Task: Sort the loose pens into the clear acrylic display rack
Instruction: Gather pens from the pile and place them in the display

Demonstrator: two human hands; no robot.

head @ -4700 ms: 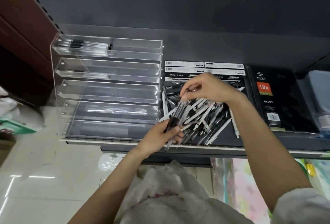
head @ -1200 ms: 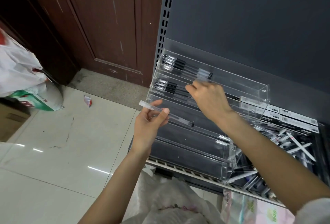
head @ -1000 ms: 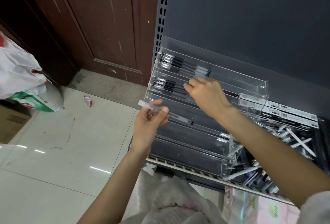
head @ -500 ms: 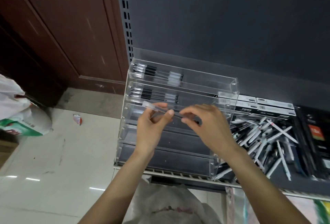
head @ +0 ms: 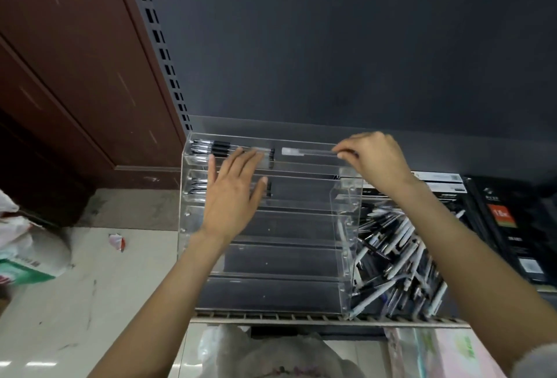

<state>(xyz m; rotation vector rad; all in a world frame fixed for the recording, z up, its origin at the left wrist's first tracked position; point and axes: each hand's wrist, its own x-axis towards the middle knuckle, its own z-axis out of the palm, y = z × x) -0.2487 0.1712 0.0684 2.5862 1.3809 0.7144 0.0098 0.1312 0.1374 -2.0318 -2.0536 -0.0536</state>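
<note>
A: Rack (head: 346, 196), clear acrylic, five stepped tiers, stands on the shelf (head: 301, 319) at its left end, against the dark back panel (head: 331, 45).

B: Contents?

A: Top tier: a bundle of black-grip pens (head: 223, 148) at the left end. Second tier: a similar bundle (head: 197, 186) at the left, partly hidden by the left hand. The lower three tiers show no pens that I can make out.

B: Left hand (head: 232, 196)?

A: Fingers straight and spread, grasping nothing. It lies flat over the front of the upper two tiers, fingertips reaching the top bundle. Whether it presses the acrylic, I cannot tell.

B: Right hand (head: 373, 160)?

A: Thumb and forefinger pinch one end of a single pen (head: 307, 152). This pen lies level along the right half of the top tier, pale cap pointing left, just beside the bundle's end. Resting on the tier floor or held slightly above it: cannot tell.

B: Loose stock?

A: The pile (head: 391, 263) lies on the shelf just right of the rack, touching its side wall; white and dark barrels crossed at all angles. Behind it, flat boxes (head: 446, 180). Further right, black notebooks (head: 506, 226).
</note>
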